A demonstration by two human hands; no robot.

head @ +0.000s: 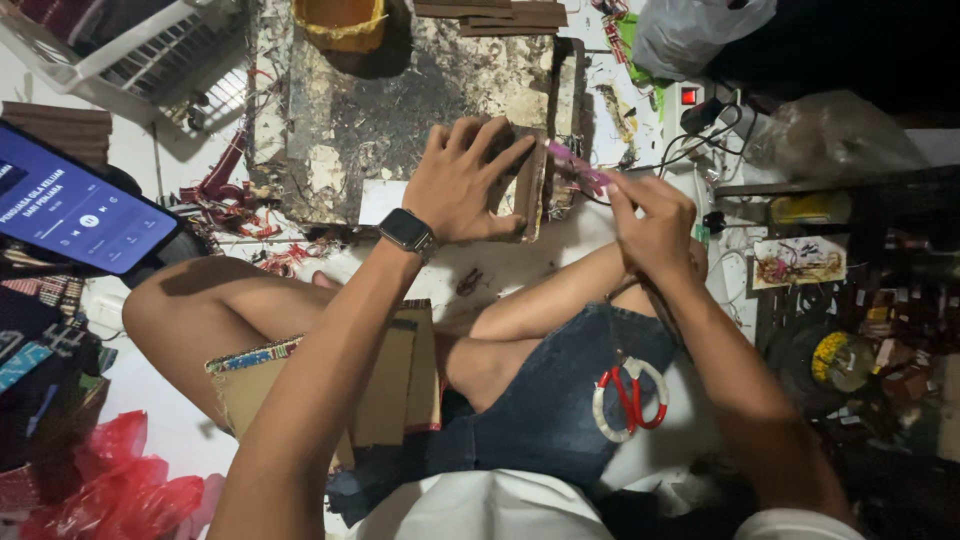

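Left hand [462, 180] pressed flat on cardboard piece [528, 185]. Right hand [655, 215] pinches pink glue stick [580, 168] at piece's right edge. Gluing underway; more cardboard pieces [400, 375] wait on lap.

We see a flat brown cardboard piece [528, 180] lying on a stained, glue-crusted work board [350, 120], its right edge thick and layered. Our left hand [465, 180] lies spread on top of it, fingers pressing it down. Our right hand [655, 215] pinches a slim pink glue stick [580, 168], tilted so that its tip points up and left at the cardboard's right edge, just beside it; whether tip and edge touch, we cannot tell. Both pieces sit just beyond our bent knees, near the board's lower right corner.
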